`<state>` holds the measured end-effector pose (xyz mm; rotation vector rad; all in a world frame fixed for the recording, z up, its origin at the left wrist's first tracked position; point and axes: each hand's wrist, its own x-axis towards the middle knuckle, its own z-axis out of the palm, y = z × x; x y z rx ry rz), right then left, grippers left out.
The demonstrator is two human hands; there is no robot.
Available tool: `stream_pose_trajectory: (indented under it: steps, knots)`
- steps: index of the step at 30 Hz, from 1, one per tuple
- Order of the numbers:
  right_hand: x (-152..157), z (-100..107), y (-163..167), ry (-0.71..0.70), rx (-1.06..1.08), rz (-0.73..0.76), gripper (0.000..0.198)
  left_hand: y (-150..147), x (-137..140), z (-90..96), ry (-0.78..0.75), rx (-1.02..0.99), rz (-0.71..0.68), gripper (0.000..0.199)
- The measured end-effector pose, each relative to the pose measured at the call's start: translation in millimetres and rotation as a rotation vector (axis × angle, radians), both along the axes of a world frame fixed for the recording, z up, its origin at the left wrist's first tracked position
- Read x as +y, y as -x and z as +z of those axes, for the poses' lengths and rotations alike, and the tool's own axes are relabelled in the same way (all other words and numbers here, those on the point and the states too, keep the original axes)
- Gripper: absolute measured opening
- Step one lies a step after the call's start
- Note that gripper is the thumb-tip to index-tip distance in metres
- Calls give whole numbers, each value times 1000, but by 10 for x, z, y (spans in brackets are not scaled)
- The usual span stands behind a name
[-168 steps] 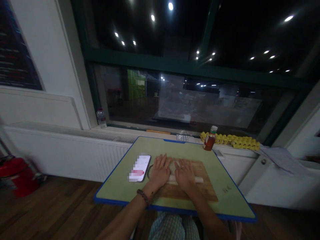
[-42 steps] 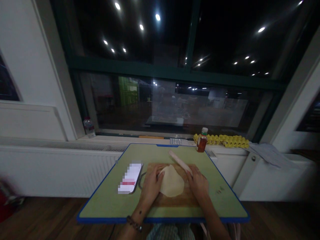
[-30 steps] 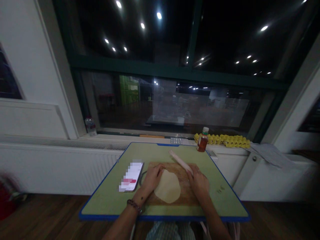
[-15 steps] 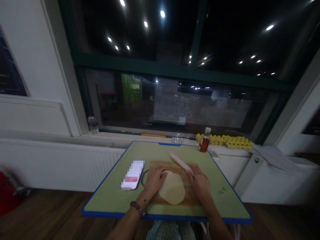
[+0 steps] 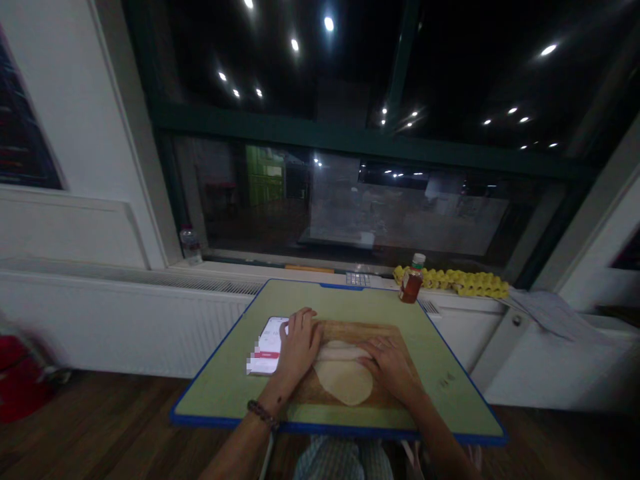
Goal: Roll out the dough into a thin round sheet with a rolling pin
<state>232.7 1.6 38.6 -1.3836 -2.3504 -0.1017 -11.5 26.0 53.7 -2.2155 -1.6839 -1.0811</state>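
Observation:
A flat, rounded sheet of dough [image 5: 345,385] lies on a wooden cutting board [image 5: 395,400]. A pale rolling pin [image 5: 343,351] lies crosswise over the dough's far edge. My right hand [image 5: 390,363] grips the pin's right end, with fingers curled over it. My left hand [image 5: 300,343], fingers stretched out and a little apart, is at the board's left side beside the pin's left end, partly covering a lit phone [image 5: 265,350]. Whether its thumb touches the pin I cannot tell. A beaded bracelet circles the left wrist.
The small green table [image 5: 300,293] has a blue rim. A bottle of reddish-brown liquid [image 5: 411,281] stands at its far right corner. Behind are yellow egg cartons [image 5: 465,281], a water bottle [image 5: 190,245] on the sill and a white radiator [image 5: 125,327]. A red bucket [image 5: 23,380] is at left.
The rolling pin has swung from slanting at the upper right to lying across the dough's far edge. My left hand has left the dough, moving up and left towards the phone.

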Motion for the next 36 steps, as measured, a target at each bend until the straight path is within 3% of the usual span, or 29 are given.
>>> stream_pose_trajectory:
  steps: [5,11,16,22,27,33,36]
  knots:
    - [41,-31,-29,-20,29,-18,32,-37,37,-160,125,146,27,26]
    - [165,29,94,-26,-163,-142,44,-119,68,-108,96,262,56,32]
    - [498,112,322,107,-252,-400,44,-173,212,-99,106,254,72,37]
    - [875,163,430,173,-258,-431,45,-163,471,-52,226,230,145,43]
    - [623,123,382,143,-266,-391,46,-156,272,-77,209,247,92,42]
    - [255,-59,245,-86,-293,-301,48,-136,26,-173,119,272,-16,42]
    - [417,20,292,71,-310,-332,49,-139,188,-143,169,290,16,42]
